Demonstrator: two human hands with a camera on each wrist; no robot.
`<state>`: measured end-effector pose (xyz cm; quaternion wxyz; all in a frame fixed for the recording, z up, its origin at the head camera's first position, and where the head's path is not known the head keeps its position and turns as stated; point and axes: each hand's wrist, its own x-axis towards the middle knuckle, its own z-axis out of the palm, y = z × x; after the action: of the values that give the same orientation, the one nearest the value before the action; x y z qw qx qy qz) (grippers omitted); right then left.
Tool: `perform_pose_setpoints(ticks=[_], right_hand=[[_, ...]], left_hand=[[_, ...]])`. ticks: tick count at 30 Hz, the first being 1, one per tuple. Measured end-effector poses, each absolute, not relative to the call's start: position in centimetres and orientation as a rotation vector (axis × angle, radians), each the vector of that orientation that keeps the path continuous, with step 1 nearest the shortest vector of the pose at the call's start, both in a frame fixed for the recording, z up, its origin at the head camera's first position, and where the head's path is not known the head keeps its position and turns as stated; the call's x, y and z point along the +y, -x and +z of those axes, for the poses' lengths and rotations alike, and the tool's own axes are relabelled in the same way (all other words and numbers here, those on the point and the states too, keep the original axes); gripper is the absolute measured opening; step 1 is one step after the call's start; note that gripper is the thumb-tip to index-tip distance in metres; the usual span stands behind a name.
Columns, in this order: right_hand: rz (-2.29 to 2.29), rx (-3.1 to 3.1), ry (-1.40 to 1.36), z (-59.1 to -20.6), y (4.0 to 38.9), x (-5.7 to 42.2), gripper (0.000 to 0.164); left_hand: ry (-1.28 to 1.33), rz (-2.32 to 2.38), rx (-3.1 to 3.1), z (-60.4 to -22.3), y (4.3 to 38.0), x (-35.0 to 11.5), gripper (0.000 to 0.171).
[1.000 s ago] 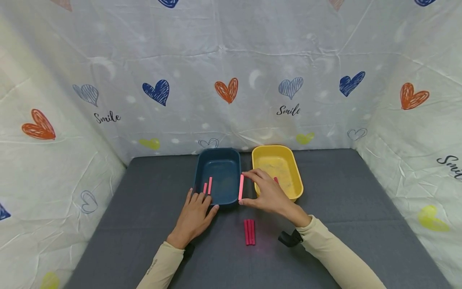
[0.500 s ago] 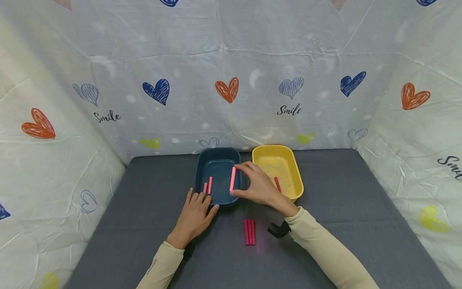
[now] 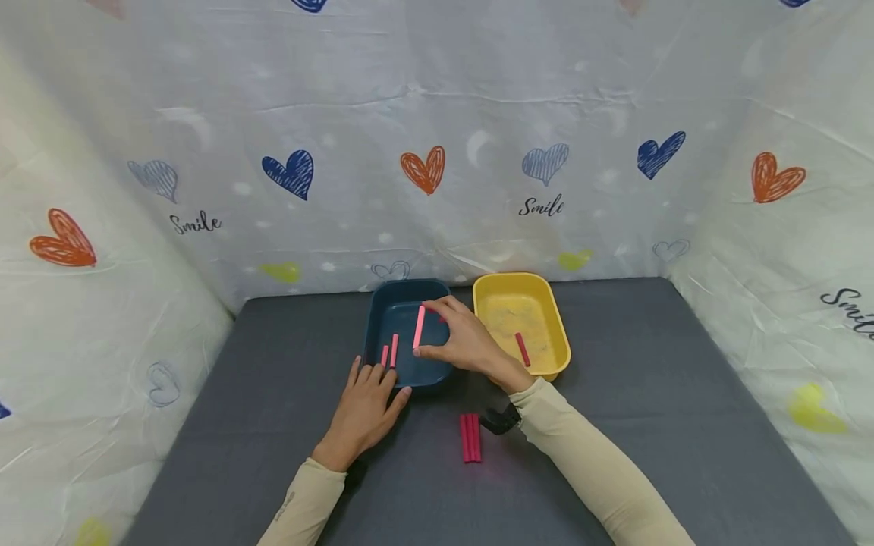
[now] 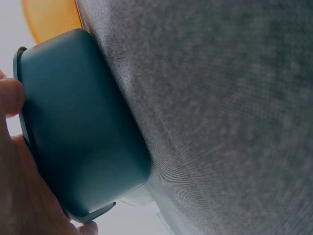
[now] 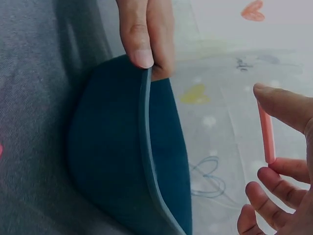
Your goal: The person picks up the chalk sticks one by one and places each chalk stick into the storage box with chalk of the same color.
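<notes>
The light pink stick (image 3: 419,327) hangs above the blue tray (image 3: 423,373), gripped end to end by the right hand (image 3: 466,340): thumb on the near end, index finger on the far end, the other fingers loosely bent and holding nothing. It looks slim, straight and flat-sided, probably light and stiff, and perhaps brittle like chalk, so squeezing hard along its length could make it snap or spring out sideways. The end-to-end hold leaves its sides bare and seems good for keeping it level; a pinch at the middle would likely be steadier. The left hand (image 3: 363,409) holds the tray at its near-left corner, thumb outside the rim and fingers hooked over it, close to a longer pink stick (image 3: 394,350) and a shorter-looking pink stick (image 3: 385,356) inside. The raised rim is the edge to clear, and the freest floor appears to lie right of those two. The yellow tray (image 3: 526,303) stands just beside, across a narrow gap, with a dark pink stick (image 3: 522,349) in it. On the bench (image 3: 614,349), three dark pink sticks (image 3: 470,438) lie side by side beneath the right wrist, near the black strap (image 3: 501,419), so a low sweep might brush them.
</notes>
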<state>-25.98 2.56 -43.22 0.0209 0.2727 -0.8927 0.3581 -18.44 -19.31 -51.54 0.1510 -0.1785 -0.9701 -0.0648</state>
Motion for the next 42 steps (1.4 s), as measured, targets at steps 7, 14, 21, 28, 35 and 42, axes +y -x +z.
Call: perform_pose_setpoints(ticks=[7, 14, 21, 28, 35, 42], right_hand=[[1.134, -2.771, -0.866, -43.8, 26.9, 1.2, 0.081], [1.116, -2.818, -0.858, -44.7, 27.7, 0.2, 0.081], [1.108, -2.853, -0.851, -45.4, 28.4, -0.9, 0.080], [1.070, -2.872, -0.828, -46.2, 29.1, -1.6, 0.080], [1.046, -2.909, -0.814, -47.1, 29.7, -2.2, 0.080], [1.014, -2.927, -0.811, -47.3, 29.9, -3.0, 0.080]], left_hand=[[0.520, -0.219, -2.800, -51.4, 18.3, -19.4, 0.040], [0.518, -0.218, -2.804, -51.3, 18.3, -19.3, 0.041], [0.521, -0.207, -2.792, -51.4, 18.3, -19.4, 0.040], [0.513, -0.203, -2.793, -51.4, 18.5, -19.3, 0.041], [0.508, -0.202, -2.805, -51.5, 18.5, -19.3, 0.041], [0.513, -0.203, -2.792, -51.5, 18.5, -19.4, 0.039]])
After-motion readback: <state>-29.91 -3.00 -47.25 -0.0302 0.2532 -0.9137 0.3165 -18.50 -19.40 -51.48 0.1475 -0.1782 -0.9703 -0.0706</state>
